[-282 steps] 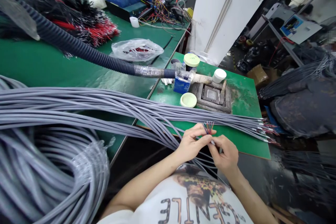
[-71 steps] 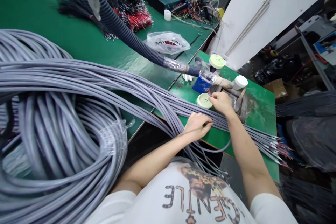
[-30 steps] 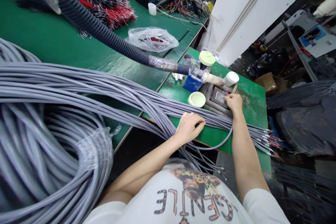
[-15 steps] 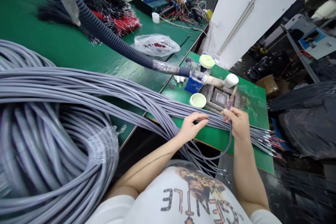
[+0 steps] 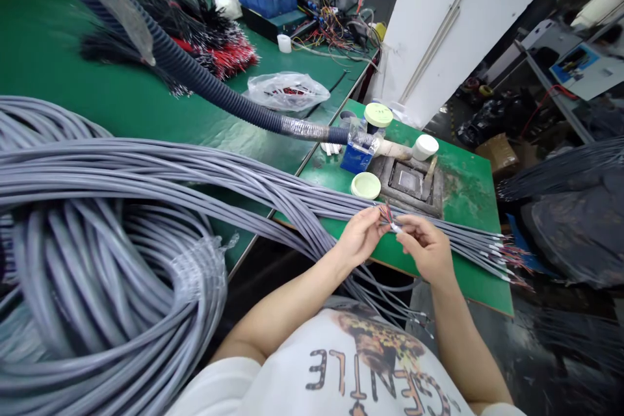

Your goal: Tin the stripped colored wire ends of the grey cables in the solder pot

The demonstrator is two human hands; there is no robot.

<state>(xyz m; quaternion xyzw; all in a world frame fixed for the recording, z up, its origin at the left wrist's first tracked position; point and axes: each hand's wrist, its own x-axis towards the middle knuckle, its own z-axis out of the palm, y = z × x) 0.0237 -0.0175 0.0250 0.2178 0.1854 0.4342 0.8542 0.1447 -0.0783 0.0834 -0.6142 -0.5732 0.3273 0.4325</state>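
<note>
My left hand [image 5: 361,237] and my right hand [image 5: 426,247] meet above a bundle of grey sheathed cables [image 5: 312,198]. Between them sits a cable end with fanned red and blue-toned thin wires [image 5: 387,213]. My left fingers grip that cable end. My right thumb and fingers pinch at a white-tipped wire [image 5: 395,227] in the fan. The pinched tip is partly hidden by my fingers. Behind the hands lies a square metal pot [image 5: 405,181] in a stained holder, and a pale green lid [image 5: 365,186] lies nearer my left hand.
A large grey cable coil [image 5: 97,286] lies at left. The bundle's stripped ends fan out at right, over the edge of a green bench [image 5: 468,195]. A corrugated hose [image 5: 209,84] crosses above, near a white-capped jar [image 5: 377,116], a blue box and a plastic bag.
My right hand has moved left from beside the pot to my left hand. My left hand has lifted off the bundle, and both hands now hold the cable end together.
</note>
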